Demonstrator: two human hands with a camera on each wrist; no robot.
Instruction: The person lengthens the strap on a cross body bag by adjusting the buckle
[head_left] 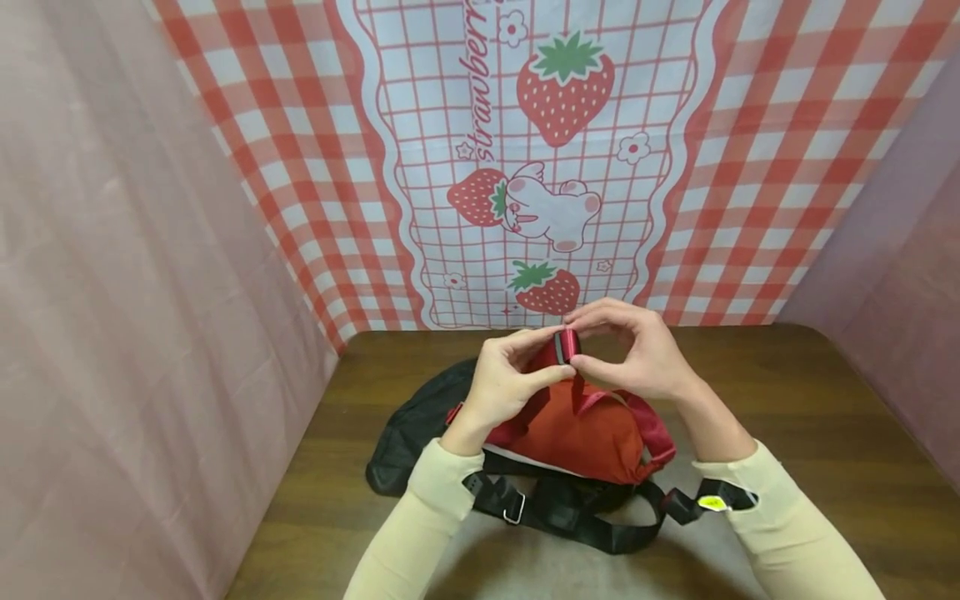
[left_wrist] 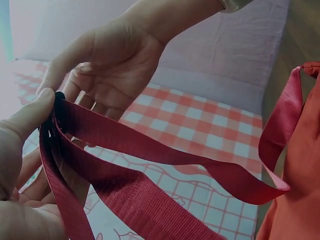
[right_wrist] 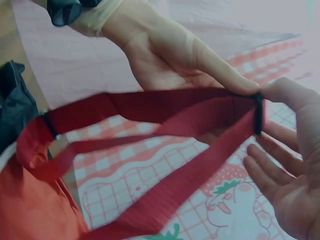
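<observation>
Raised above a bag with an orange-red panel (head_left: pixel 592 437), both hands meet at a small dark strap slider (right_wrist: pixel 258 115). The dark red strap (left_wrist: pixel 145 200) runs through it and spreads away in several lengths toward the bag. My left hand (head_left: pixel 504 382) pinches the slider from the left between thumb and fingers. From the right, my right hand (head_left: pixel 647 352) pinches it too, thumb below and fingers above in the head view. Another dark slider (right_wrist: pixel 50 125) sits farther along the strap, near the bag.
The bag's black part (head_left: pixel 420 429) lies on the wooden table (head_left: pixel 780 392) to the left. In front lies a black webbing strap (head_left: pixel 615 537) with a metal buckle (head_left: pixel 513 508). A checked strawberry cloth (head_left: pixel 555 192) hangs behind, and a pink curtain (head_left: pixel 150 292) at left.
</observation>
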